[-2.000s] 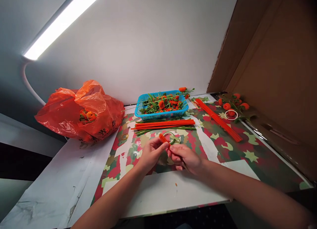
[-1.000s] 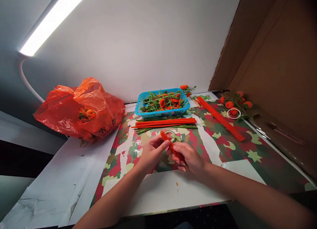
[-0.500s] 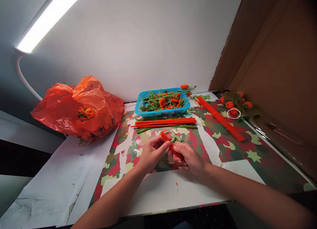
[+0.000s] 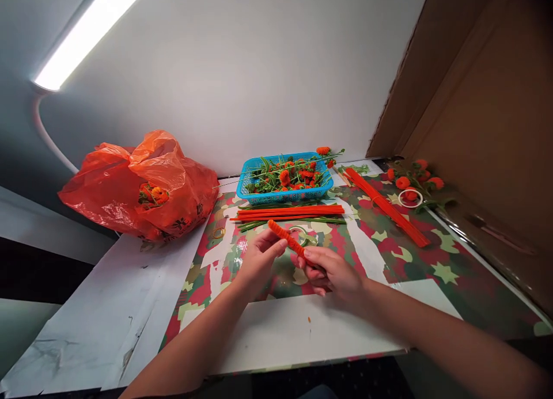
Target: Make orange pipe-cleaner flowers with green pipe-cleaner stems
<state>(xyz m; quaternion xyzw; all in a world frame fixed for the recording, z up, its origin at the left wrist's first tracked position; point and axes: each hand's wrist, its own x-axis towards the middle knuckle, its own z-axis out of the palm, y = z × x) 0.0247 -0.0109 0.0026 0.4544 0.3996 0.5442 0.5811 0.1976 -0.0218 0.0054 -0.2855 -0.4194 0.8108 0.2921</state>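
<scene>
An orange coiled pipe cleaner [image 4: 283, 233] stretches slantwise between my hands, its ridged coil pointing up to the left. My left hand [image 4: 259, 262] is closed in a light pinch at the coil's left part, thumb on the near side. Thumb and curled fingers of my right hand [image 4: 334, 272] grip the lower right end, hiding that tip. Just behind the coil lies a roll of pale green tape [image 4: 301, 235]. Beyond it, straight orange pipe cleaners [image 4: 289, 213] rest on green ones [image 4: 254, 225].
A blue basket [image 4: 285, 196] holds orange flowers and green stems. On the left stands a red plastic bag [image 4: 181, 183] with flowers inside. An orange bundle [image 4: 386, 206], a white ring [image 4: 410, 198] and more flowers [image 4: 402, 183] lie right, near a cardboard wall [image 4: 484, 128]. A lamp [image 4: 86, 39] hangs upper left.
My left hand has shifted slightly left and away from the right hand. More of the orange coil now shows between them, and its free end reaches farther up left.
</scene>
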